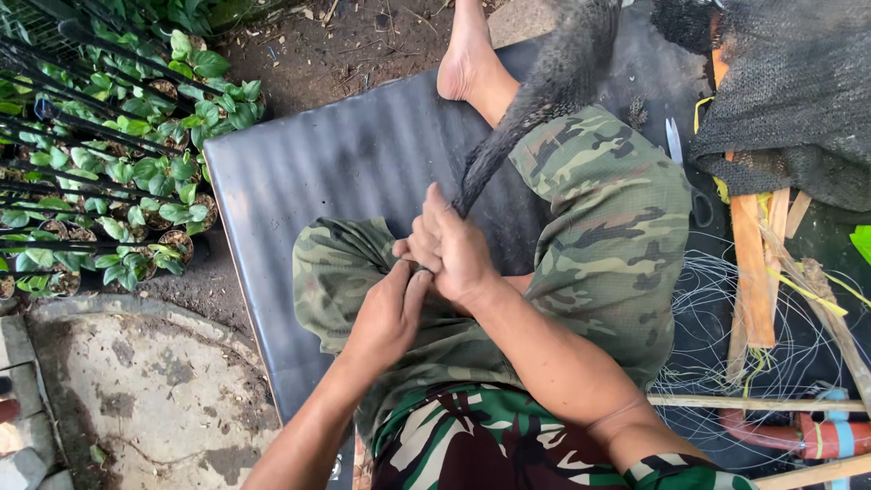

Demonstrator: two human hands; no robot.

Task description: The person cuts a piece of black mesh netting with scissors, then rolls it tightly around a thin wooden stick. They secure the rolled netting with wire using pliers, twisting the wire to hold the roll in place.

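Note:
I sit on a dark ridged sheet point(345, 154) in camouflage shorts, one bare foot point(464, 56) stretched ahead. My right hand point(449, 247) is closed around the gathered end of a strip of black netting point(535, 109) that runs up toward a larger heap of the same netting point(789, 100). My left hand point(388, 313) presses against the right hand from below, fingers pinching at the same spot over my knee. What the left fingers hold is hidden.
Small potted green plants point(127, 172) stand in rows under a black metal rack at left. Wooden sticks point(753, 272), thin pale line point(726, 308) and scissors point(680, 163) lie at right. A concrete slab point(145, 390) sits lower left.

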